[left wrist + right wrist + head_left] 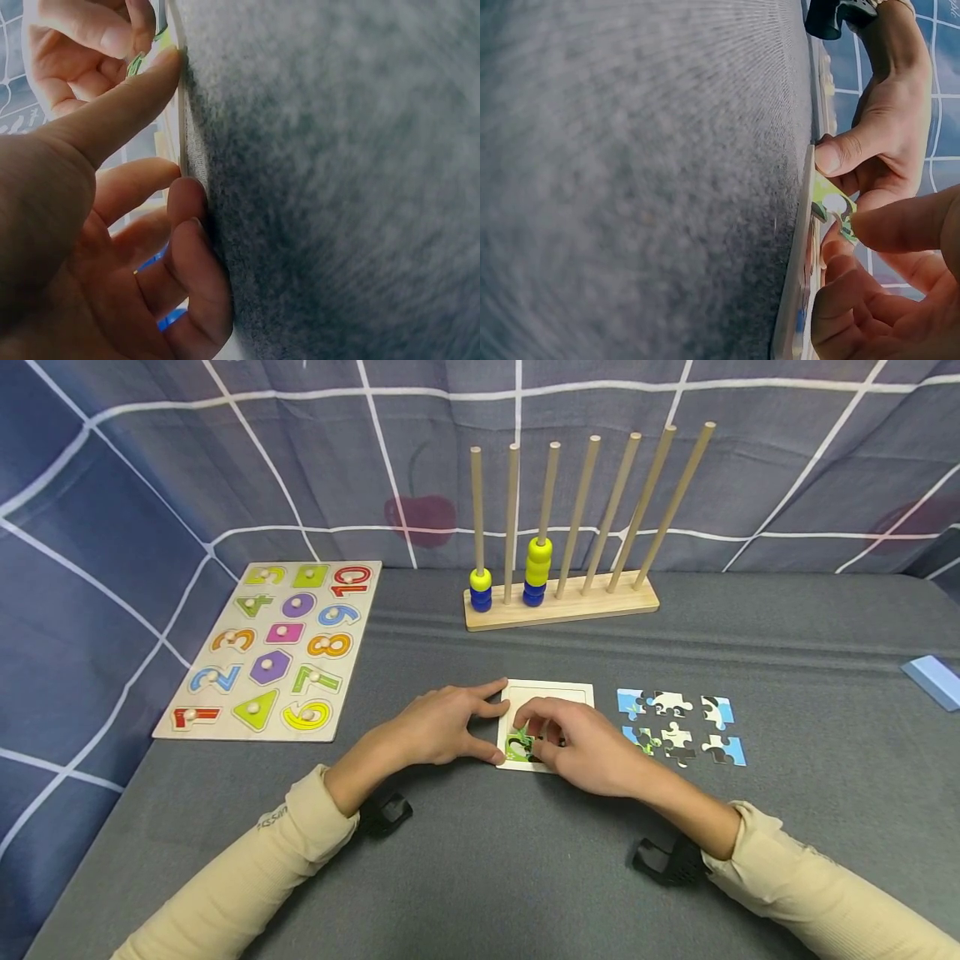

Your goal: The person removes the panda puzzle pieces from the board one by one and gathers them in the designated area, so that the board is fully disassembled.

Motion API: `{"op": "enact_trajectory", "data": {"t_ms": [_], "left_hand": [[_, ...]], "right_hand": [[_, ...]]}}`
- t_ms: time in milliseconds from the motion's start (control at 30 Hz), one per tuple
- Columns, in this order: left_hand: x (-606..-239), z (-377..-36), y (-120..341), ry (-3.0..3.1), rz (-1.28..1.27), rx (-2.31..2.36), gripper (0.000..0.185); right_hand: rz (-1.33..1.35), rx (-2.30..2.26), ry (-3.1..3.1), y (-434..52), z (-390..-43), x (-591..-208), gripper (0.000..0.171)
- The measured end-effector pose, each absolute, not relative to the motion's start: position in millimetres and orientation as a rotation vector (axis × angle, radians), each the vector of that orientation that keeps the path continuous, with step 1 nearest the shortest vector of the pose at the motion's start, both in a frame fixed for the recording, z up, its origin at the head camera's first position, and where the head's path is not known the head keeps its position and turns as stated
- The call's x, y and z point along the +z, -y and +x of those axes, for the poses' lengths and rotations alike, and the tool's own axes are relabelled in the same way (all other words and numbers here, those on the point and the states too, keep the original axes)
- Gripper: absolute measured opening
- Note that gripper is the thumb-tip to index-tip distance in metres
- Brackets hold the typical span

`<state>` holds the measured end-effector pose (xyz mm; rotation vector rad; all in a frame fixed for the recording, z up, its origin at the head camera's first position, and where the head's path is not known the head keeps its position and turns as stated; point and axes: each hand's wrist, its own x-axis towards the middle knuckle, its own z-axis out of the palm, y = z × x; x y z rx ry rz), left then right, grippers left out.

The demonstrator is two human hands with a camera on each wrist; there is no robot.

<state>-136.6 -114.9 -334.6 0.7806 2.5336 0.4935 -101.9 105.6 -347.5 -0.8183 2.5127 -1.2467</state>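
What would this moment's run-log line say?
left hand: steadies puzzle tray edge | right hand: pinches puzzle piece in tray | loose pieces: right of tray

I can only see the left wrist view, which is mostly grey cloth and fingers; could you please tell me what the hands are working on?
Observer: The left hand steadies a small white puzzle tray by its left edge, thumb and fingers straddling it.
Operator: Thanks. And what is the other hand doing?
Observer: The right hand pinches a green puzzle piece against the tray's lower left corner.
Operator: Are more pieces waiting?
Observer: Yes, six loose puzzle pieces lie in two rows on the grey table, right of the tray.
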Motion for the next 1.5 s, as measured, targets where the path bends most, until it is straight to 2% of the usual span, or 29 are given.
{"op": "enact_trajectory", "data": {"t_ms": [800, 1500], "left_hand": [[-335, -136, 116, -2.536, 0.782, 0.505, 0.071], [-334, -136, 114, -2.522, 0.773, 0.468, 0.072]], "right_hand": [[-0.804, -1.402, -2.418, -109, -104, -347, 0.019], [-0.752, -1.445, -2.391, -189, -74, -345, 0.017]]}}
